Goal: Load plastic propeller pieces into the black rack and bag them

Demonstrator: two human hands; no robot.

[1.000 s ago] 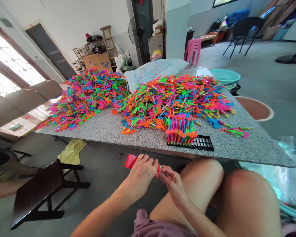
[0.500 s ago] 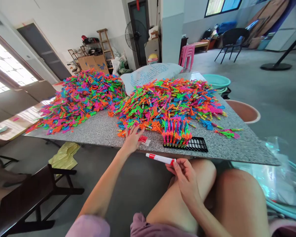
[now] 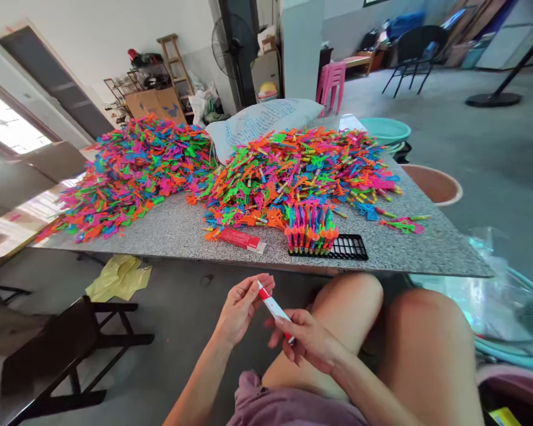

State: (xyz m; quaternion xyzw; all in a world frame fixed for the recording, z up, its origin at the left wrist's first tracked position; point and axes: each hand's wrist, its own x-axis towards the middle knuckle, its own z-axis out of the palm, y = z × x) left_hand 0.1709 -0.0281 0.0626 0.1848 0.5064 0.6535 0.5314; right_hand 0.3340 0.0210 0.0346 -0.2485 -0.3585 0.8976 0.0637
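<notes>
A white-and-red tube [image 3: 274, 309] is held slantwise over my lap, below the table's front edge. My left hand [image 3: 244, 305] pinches its upper, narrow end. Around its lower end the fingers of my right hand [image 3: 304, 337] are closed. On the table just beyond lies a red-and-white carton [image 3: 242, 239], one end pale. To its right, several bright plastic pieces [image 3: 311, 228] stand upright in rows in a black grid rack [image 3: 350, 247], whose right part shows bare slots.
Two large heaps of colourful plastic pieces [image 3: 137, 171] cover much of the speckled table [image 3: 182, 236]. A white sack [image 3: 266, 121] lies behind them. Basins [image 3: 435, 184] stand at the right. A dark wooden bench [image 3: 48, 349] is at the lower left.
My left hand has come back from the carton on the table to the tube's narrow end. My right hand has drawn the tube lower and left, tilting it. The view has shifted slightly.
</notes>
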